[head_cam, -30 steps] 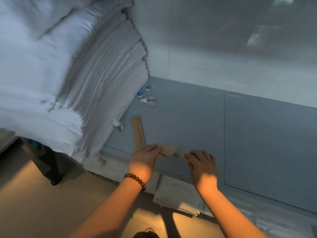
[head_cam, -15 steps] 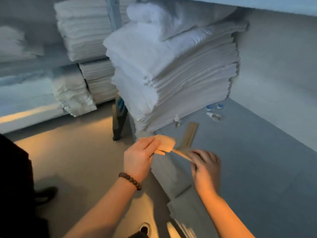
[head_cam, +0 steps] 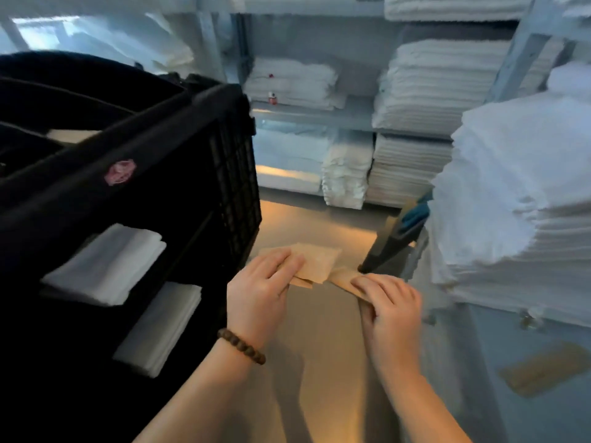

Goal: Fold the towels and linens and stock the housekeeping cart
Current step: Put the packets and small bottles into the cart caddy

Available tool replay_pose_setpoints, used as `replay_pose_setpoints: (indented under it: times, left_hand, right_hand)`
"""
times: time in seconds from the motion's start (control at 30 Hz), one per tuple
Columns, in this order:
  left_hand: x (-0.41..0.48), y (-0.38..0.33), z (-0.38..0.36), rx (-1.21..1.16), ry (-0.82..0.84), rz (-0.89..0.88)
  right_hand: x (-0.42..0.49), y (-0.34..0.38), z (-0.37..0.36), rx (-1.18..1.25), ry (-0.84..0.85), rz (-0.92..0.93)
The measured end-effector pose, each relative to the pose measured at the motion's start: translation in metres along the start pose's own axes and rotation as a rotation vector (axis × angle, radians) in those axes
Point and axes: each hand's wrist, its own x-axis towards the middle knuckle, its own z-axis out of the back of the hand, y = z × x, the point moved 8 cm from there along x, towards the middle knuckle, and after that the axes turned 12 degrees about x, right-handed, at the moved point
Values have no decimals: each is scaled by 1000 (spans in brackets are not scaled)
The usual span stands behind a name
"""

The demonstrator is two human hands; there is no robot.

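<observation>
Left grip [head_cam: 259, 295] is pinching flat brown packets [head_cam: 316, 263]; right grip [head_cam: 390, 302] is pinching a narrow packet [head_cam: 342, 279], long axis pointing left toward the black cart [head_cam: 179, 129].

Folded white linens [head_cam: 105, 263] were laid flat on shelves of the black housekeeping cart [head_cam: 179, 174] at left; a tall stack of folded white towels [head_cam: 518, 193] was piled at right; flat brown paper packets [head_cam: 319, 262] were held between them

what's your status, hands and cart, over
Left hand and right hand each pinch brown paper packets. Cart close on left, folded linens on its shelves. Nothing seen between hands and cart.
</observation>
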Motion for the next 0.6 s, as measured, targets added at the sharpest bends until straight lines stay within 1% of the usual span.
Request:
replay_pose_setpoints:
  times: [0.2, 0.33, 0.43, 0.6]
  left_hand:
    - [-5, 86, 68, 203, -82, 194]
    - [-9, 130, 109, 307, -134, 258]
    - [-7, 159, 139, 418, -181, 275]
    - [-5, 205, 186, 557, -259, 308]
  right_hand:
    - [42, 86, -69, 210, 12, 194]
    - [57, 131, -114, 355, 94, 273]
    - [69, 170, -149, 429, 168, 337]
    - [88, 239, -188, 573, 178, 455]
